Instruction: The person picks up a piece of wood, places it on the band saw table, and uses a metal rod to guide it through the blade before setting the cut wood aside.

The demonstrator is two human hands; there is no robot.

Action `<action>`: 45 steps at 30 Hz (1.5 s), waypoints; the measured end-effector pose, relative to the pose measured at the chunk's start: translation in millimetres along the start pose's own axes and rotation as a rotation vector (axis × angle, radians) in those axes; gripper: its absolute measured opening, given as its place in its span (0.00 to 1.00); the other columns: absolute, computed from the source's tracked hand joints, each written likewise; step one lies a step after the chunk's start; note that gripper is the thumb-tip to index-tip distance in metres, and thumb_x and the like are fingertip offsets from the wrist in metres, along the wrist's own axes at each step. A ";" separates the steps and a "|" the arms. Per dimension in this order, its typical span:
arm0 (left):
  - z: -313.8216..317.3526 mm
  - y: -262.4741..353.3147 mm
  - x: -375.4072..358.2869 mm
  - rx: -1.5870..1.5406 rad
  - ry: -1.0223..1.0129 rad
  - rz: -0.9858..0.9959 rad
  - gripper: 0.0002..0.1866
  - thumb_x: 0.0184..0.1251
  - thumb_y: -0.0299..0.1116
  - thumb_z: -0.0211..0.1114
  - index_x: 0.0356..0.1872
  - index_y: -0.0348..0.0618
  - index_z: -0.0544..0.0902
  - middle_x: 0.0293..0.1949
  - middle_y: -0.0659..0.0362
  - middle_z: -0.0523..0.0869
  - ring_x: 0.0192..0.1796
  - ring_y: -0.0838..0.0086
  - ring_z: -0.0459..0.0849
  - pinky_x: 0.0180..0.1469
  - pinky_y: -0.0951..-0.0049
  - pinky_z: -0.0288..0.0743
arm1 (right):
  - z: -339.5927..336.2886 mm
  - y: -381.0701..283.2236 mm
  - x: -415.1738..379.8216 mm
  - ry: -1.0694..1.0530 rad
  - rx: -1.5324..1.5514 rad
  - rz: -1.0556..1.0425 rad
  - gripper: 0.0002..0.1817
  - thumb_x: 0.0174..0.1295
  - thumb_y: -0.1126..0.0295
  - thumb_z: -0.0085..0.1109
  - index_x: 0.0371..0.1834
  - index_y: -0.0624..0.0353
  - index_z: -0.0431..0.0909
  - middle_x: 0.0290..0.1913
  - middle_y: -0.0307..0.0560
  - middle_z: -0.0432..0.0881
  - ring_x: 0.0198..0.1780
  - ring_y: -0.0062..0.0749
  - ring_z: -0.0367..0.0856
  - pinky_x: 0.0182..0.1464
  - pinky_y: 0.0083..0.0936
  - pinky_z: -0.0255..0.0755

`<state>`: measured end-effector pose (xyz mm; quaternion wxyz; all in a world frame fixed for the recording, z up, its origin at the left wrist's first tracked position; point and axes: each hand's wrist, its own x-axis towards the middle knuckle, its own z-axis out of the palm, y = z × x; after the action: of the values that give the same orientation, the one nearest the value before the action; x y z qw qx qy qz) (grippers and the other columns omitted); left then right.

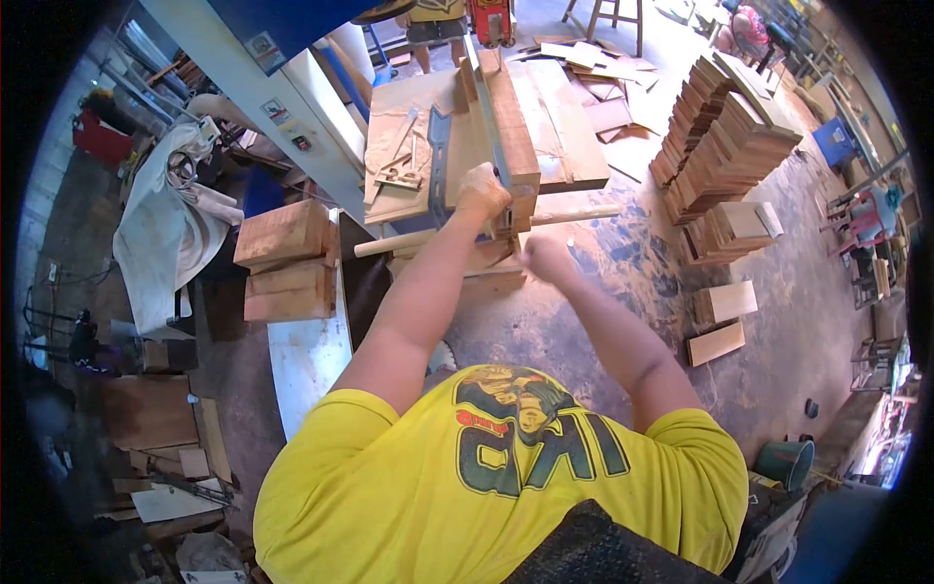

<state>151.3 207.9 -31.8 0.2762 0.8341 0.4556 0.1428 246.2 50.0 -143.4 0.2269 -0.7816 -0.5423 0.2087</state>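
Note:
A long wooden block stands on edge along an upright metal fence on the machine table. My left hand is closed at the fence's near end, beside the block; its curled fingertips are partly hidden. Just right of the block's near end, my right hand is closed, and what it may hold is hidden. A round wooden bar crosses below the table's near edge. On the table's left part lie a blue metal bar and small wooden pieces.
Behind the table, a person stands near a red machine part. Stacked boards rise from the floor at right, with loose planks behind. Thick wooden blocks sit at left beside a machine column.

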 end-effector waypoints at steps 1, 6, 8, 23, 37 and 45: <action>-1.8 1.3 -1.5 0.000 -0.015 0.009 0.25 0.49 0.46 0.79 0.43 0.37 0.85 0.45 0.41 0.88 0.53 0.50 0.86 0.57 0.57 0.79 | 17.8 -5.4 -11.6 -0.097 0.001 -0.059 0.16 0.58 0.57 0.68 0.30 0.60 0.80 0.33 0.56 0.85 0.37 0.50 0.85 0.43 0.42 0.77; -8.9 9.0 -4.5 0.024 -0.018 -0.030 0.26 0.51 0.48 0.79 0.43 0.37 0.85 0.46 0.41 0.88 0.54 0.49 0.85 0.57 0.57 0.78 | 68.4 -51.3 0.5 -0.205 0.020 -0.385 0.16 0.57 0.60 0.68 0.46 0.55 0.83 0.47 0.58 0.85 0.45 0.49 0.84 0.48 0.38 0.77; -9.0 12.4 -4.9 0.034 -0.032 -0.036 0.27 0.51 0.49 0.79 0.43 0.37 0.85 0.46 0.41 0.88 0.54 0.48 0.85 0.58 0.57 0.78 | 65.6 -80.7 14.9 -0.069 0.117 -0.362 0.18 0.58 0.63 0.68 0.50 0.55 0.81 0.50 0.58 0.84 0.47 0.48 0.83 0.50 0.36 0.76; -12.4 15.6 -1.3 0.059 -0.029 -0.096 0.14 0.56 0.34 0.68 0.43 0.40 0.85 0.47 0.41 0.87 0.55 0.48 0.85 0.58 0.55 0.78 | 109.7 -132.4 120.5 0.244 0.186 -0.204 0.27 0.61 0.65 0.61 0.65 0.59 0.72 0.54 0.63 0.79 0.57 0.49 0.77 0.64 0.41 0.67; -2.9 5.0 13.0 0.056 -0.070 -0.070 0.19 0.50 0.39 0.76 0.42 0.40 0.87 0.44 0.44 0.89 0.52 0.51 0.87 0.55 0.59 0.80 | 18.4 34.2 -263.9 -0.162 0.572 0.158 0.28 0.66 0.72 0.57 0.71 0.54 0.70 0.65 0.64 0.76 0.67 0.55 0.75 0.67 0.38 0.69; 11.1 -17.1 31.7 0.135 0.014 0.020 0.35 0.44 0.64 0.80 0.36 0.38 0.87 0.33 0.48 0.90 0.40 0.57 0.89 0.46 0.61 0.80 | -32.8 13.5 -304.9 0.008 0.593 0.117 0.32 0.69 0.71 0.50 0.77 0.63 0.59 0.72 0.66 0.68 0.73 0.56 0.67 0.73 0.39 0.59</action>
<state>162.3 238.2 -51.2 0.2148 0.8542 0.4580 0.1204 176.1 -245.7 -100.1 0.4348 -0.7121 -0.4107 0.3677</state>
